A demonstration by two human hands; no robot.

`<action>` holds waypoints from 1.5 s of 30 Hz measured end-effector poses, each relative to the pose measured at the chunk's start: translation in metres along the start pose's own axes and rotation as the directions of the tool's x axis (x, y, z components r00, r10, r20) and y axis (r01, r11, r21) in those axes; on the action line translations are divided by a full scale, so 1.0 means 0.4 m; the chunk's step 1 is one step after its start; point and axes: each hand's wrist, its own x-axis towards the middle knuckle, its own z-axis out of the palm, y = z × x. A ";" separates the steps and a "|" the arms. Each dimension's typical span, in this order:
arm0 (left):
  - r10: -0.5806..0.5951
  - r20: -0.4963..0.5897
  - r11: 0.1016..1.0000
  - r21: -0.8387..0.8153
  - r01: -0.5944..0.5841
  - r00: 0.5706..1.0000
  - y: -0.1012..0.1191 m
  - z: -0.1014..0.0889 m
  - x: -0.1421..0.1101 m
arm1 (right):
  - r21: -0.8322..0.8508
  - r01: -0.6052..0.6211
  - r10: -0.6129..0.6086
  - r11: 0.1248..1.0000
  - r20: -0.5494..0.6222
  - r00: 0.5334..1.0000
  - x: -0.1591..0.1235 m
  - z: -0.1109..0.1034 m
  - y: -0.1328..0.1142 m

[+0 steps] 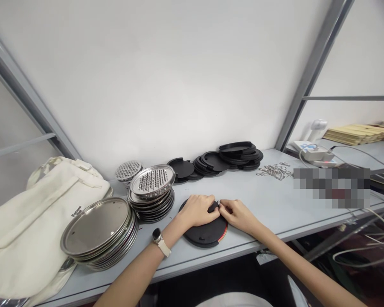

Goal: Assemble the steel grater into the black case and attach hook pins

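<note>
A round black disc [200,234] lies on the table in front of me, with a red and yellow strip showing at its right edge. My left hand [200,209] lies over its upper part, fingers curled and gripping it near the far edge. At the disc's upper right rim my right hand [235,215] is closed in a pinch, fingertips nearly touching the left hand's. A tiny shiny metal piece [218,202] shows at those fingertips; its kind is too small to tell. The hands cover part of the disc.
Left of the disc stand stacks of round metal plates [99,221] and round metal graters [152,181], beside a cream cloth bag [35,204]. Black round holders [216,162] are piled along the wall. Small metal hooks [275,170] lie further right, near white devices with cables [315,151].
</note>
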 end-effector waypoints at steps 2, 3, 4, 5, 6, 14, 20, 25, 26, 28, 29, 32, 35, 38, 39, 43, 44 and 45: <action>0.001 -0.002 1.000 0.000 -0.001 1.000 0.000 0.000 0.000 | 0.002 0.003 -0.003 1.000 -0.002 1.000 0.000 0.000 -0.001; -0.001 0.001 1.000 0.001 0.001 1.000 0.001 -0.001 0.000 | 0.002 0.002 -0.002 1.000 -0.003 1.000 -0.001 0.001 -0.001; -0.006 0.005 1.000 0.003 0.006 1.000 0.001 -0.002 0.000 | 0.002 0.001 -0.001 1.000 -0.002 1.000 -0.001 0.001 -0.001; -0.010 0.009 1.000 0.004 0.010 1.000 0.002 -0.003 0.001 | 0.001 0.000 0.000 1.000 -0.002 1.000 -0.001 0.001 -0.001; -0.013 0.012 1.000 0.005 0.013 1.000 0.003 -0.004 0.001 | 0.001 0.001 -0.001 1.000 -0.001 1.000 -0.001 0.001 -0.001; -0.002 0.004 1.000 -0.002 0.002 1.000 0.003 -0.003 0.000 | 0.022 0.026 -0.026 0.999 0.019 0.999 0.001 0.000 0.000; 0.032 -0.045 0.999 -0.009 -0.032 0.999 0.000 0.000 -0.003 | 0.079 0.043 -0.044 0.996 0.009 0.999 0.001 -0.002 -0.008; 0.029 -0.037 1.000 0.006 -0.029 0.999 -0.003 0.005 0.000 | 0.113 0.004 -0.001 0.994 -0.032 0.999 0.000 -0.002 -0.012; 0.033 -0.036 0.999 0.010 -0.033 0.999 -0.004 0.007 0.000 | 0.113 -0.008 0.012 0.994 -0.038 0.999 0.000 -0.002 -0.012; 0.042 -0.041 0.999 0.014 -0.042 0.998 -0.005 0.009 0.001 | 0.095 -0.016 0.020 0.995 -0.042 0.999 0.001 0.000 -0.009; 0.044 -0.044 0.999 0.016 -0.043 0.998 -0.005 0.009 0.001 | 0.077 -0.011 0.014 0.997 -0.040 0.999 0.002 0.000 -0.008; 0.040 -0.049 0.999 0.024 -0.039 0.998 -0.005 0.010 0.000 | 0.017 0.015 -0.014 1.000 -0.023 1.000 0.005 0.002 -0.003; 0.030 -0.046 0.999 0.035 -0.028 0.998 -0.003 0.008 0.000 | -0.015 0.025 -0.025 1.000 -0.015 1.000 0.007 0.001 0.000; 0.030 -0.040 0.999 0.036 -0.029 0.999 -0.002 0.007 0.000 | -0.036 0.031 -0.031 0.999 -0.012 0.999 0.008 0.000 0.002; 0.034 -0.040 0.999 0.035 -0.033 0.999 -0.003 0.008 0.000 | -0.040 0.032 -0.033 0.999 -0.009 0.999 0.008 0.000 0.002; 0.052 -0.057 0.998 0.034 -0.051 0.997 -0.008 0.011 0.001 | -0.050 0.033 -0.033 0.998 0.000 0.999 0.007 -0.001 0.004; 0.054 -0.060 0.998 0.034 -0.052 0.997 -0.009 0.011 0.001 | -0.052 0.032 -0.032 0.998 0.003 0.999 0.007 -0.001 0.005; 0.056 -0.063 0.998 0.034 -0.054 0.996 -0.010 0.012 0.001 | -0.052 0.032 -0.032 0.998 0.007 0.999 0.007 -0.002 0.005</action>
